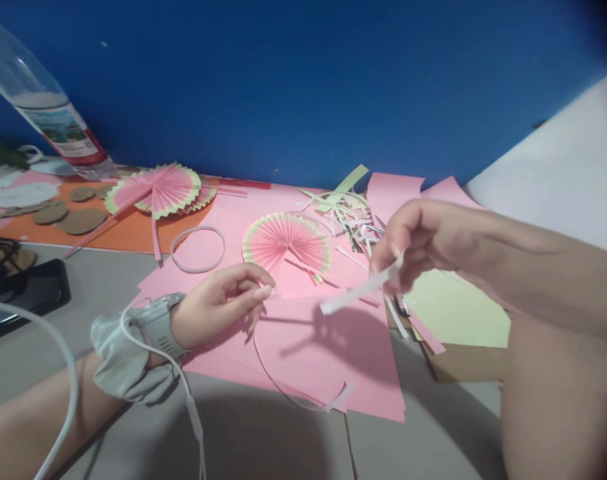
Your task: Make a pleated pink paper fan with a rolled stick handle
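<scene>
My left hand [228, 300] is closed in a pinch over the pink paper. A thin, curled white paper strip [303, 403] runs down from its fingers, its wider end near the front edge of the sheets. To the right, my raised right hand [413, 250] pinches a short white paper strip [360, 291] that slants down to the left. Its shadow falls on the pink paper sheets [368, 380] below. Between and beyond the hands lies a pleated pink paper fan [286, 243] with a yellow-green edge.
Paper scraps [348, 207] are heaped behind my right hand. Further left are more pleated fans [156, 190], a white ring [198, 250], cardboard discs [83, 220], a phone [43, 290] and a tilted plastic bottle [53, 113]. A white cable [190, 400] crosses my left wrist. A blue wall [303, 87] stands behind.
</scene>
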A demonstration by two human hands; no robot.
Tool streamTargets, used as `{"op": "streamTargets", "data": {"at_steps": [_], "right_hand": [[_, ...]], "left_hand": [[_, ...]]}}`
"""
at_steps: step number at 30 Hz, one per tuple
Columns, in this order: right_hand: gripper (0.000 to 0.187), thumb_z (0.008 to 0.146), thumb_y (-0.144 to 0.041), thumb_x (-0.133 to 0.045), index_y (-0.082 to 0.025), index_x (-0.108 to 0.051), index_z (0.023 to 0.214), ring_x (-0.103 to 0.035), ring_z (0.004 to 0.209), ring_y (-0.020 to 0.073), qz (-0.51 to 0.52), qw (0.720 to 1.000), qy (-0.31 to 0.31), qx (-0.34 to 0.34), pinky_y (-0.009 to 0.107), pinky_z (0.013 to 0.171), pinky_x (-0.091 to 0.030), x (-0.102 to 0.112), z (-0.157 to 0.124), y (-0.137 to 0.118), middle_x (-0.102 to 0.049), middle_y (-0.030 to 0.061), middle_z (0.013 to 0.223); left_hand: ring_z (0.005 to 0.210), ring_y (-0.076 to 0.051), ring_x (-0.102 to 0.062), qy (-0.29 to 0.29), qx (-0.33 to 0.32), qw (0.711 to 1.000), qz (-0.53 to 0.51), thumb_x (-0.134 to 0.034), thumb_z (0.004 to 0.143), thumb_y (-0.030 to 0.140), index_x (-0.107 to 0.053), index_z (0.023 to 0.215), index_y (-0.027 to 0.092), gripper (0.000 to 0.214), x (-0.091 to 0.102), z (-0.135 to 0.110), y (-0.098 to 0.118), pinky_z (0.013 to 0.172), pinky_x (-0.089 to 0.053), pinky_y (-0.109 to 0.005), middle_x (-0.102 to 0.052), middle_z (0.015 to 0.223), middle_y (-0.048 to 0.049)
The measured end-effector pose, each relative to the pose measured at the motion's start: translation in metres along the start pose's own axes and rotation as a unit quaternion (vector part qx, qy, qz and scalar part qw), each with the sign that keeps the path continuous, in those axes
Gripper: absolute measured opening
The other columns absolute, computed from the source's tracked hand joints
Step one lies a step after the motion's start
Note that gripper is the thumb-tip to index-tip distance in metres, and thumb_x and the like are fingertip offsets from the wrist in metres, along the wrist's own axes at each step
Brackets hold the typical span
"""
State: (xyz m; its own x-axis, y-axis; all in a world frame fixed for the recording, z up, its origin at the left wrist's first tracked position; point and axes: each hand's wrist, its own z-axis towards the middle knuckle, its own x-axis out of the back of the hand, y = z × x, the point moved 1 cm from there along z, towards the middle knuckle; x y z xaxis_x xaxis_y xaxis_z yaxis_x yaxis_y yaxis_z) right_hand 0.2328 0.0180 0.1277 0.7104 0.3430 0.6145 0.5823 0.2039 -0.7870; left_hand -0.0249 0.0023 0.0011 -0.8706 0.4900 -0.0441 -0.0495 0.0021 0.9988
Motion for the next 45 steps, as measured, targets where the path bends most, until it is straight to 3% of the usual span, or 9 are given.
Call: {"op": "streamTargets", "data": {"at_steps": [4,8,12,18,25,30,36,41,45], "right_hand": [[0.026,0.089,-0.052,-0.049,-0.029,-0.061,0.093,-0.056,0.105,0.0209,-0.015,0.999,0.03,0.015,0.033,0.082,-0.047,-0.01,0.011,0.003,-0.061,0.0014,0.112],[0.02,0.087,-0.048,-0.055,-0.028,-0.057,0.085,-0.053,0.114,0.0222,0.014,0.999,0.019,0.028,0.035,0.089,-0.045,-0.022,0.017,0.005,-0.061,-0.0018,0.116],[0.02,0.085,-0.046,-0.057,-0.026,-0.056,0.081,-0.059,0.1,0.0216,-0.003,0.999,-0.031,0.022,0.034,0.083,-0.046,-0.028,0.018,0.003,-0.065,-0.0004,0.101],[0.019,0.086,-0.044,-0.056,-0.025,-0.057,0.083,-0.06,0.09,0.0195,-0.04,0.998,-0.041,-0.009,0.031,0.075,-0.043,-0.036,0.018,0.002,-0.065,-0.0006,0.093],[0.021,0.088,-0.042,-0.053,-0.023,-0.054,0.079,-0.056,0.081,0.016,-0.036,0.99,-0.139,-0.005,0.029,0.072,-0.04,-0.055,0.022,-0.001,-0.061,-0.0025,0.084],[0.017,0.089,-0.038,-0.051,-0.023,-0.054,0.082,-0.055,0.084,0.0165,0.003,0.985,-0.174,0.02,0.03,0.074,-0.04,-0.066,0.025,0.0,-0.061,-0.0013,0.088],[0.018,0.088,-0.037,-0.052,-0.022,-0.053,0.078,-0.056,0.083,0.0173,-0.022,0.986,-0.162,0.005,0.031,0.075,-0.04,-0.063,0.024,0.001,-0.061,-0.0008,0.085],[0.02,0.088,-0.039,-0.049,-0.023,-0.056,0.079,-0.056,0.079,0.0176,-0.098,0.984,-0.148,-0.021,0.03,0.07,-0.039,-0.057,0.021,-0.002,-0.064,-0.0004,0.085],[0.021,0.087,-0.041,-0.05,-0.023,-0.059,0.082,-0.055,0.069,0.0165,-0.157,0.977,-0.142,-0.018,0.027,0.058,-0.034,-0.058,0.019,0.0,-0.065,0.0008,0.083]], "left_hand": [[0.051,-0.009,-0.061,0.076,-0.066,0.995,0.024,-0.053,0.091,0.027,-0.052,0.1,0.015,0.015,0.002,0.002,0.004,0.045,-0.047,-0.016,-0.061,0.06,0.0027],[0.059,-0.011,-0.065,0.098,-0.068,0.992,0.035,-0.054,0.09,0.023,-0.051,0.108,0.015,0.02,0.003,0.002,0.004,0.052,-0.052,-0.02,-0.065,0.067,0.0004],[0.057,-0.014,-0.067,0.051,-0.029,0.998,0.028,-0.055,0.089,0.025,-0.054,0.106,0.013,0.021,-0.001,0.001,0.003,0.054,-0.054,-0.024,-0.067,0.065,-0.0017],[0.056,-0.016,-0.066,-0.025,0.029,0.999,0.019,-0.058,0.087,0.034,-0.058,0.1,0.011,0.026,-0.006,0.0,0.0,0.056,-0.055,-0.028,-0.065,0.065,-0.0033],[0.051,-0.009,-0.055,-0.075,0.027,0.993,0.092,-0.052,0.09,0.04,-0.059,0.087,0.013,0.028,-0.004,-0.002,0.002,0.049,-0.047,-0.021,-0.058,0.065,-0.0007],[0.05,-0.011,-0.056,-0.12,0.088,0.988,-0.039,-0.044,0.093,0.044,-0.048,0.081,0.016,0.03,-0.016,-0.004,0.008,0.051,-0.05,-0.025,-0.057,0.063,-0.0001],[0.047,-0.011,-0.057,-0.047,0.082,0.994,-0.057,-0.045,0.093,0.042,-0.045,0.08,0.018,0.028,-0.021,-0.001,0.017,0.047,-0.047,-0.024,-0.061,0.059,0.0007],[0.074,-0.015,-0.068,0.011,0.074,0.997,-0.033,-0.048,0.092,0.037,-0.047,0.086,0.017,0.022,-0.019,0.001,0.021,0.067,-0.054,-0.029,-0.07,0.089,-0.0062],[0.078,-0.016,-0.067,0.0,0.075,0.997,-0.031,-0.047,0.093,0.037,-0.046,0.081,0.018,0.023,-0.021,-0.001,0.02,0.075,-0.053,-0.032,-0.068,0.088,-0.0038]]}}
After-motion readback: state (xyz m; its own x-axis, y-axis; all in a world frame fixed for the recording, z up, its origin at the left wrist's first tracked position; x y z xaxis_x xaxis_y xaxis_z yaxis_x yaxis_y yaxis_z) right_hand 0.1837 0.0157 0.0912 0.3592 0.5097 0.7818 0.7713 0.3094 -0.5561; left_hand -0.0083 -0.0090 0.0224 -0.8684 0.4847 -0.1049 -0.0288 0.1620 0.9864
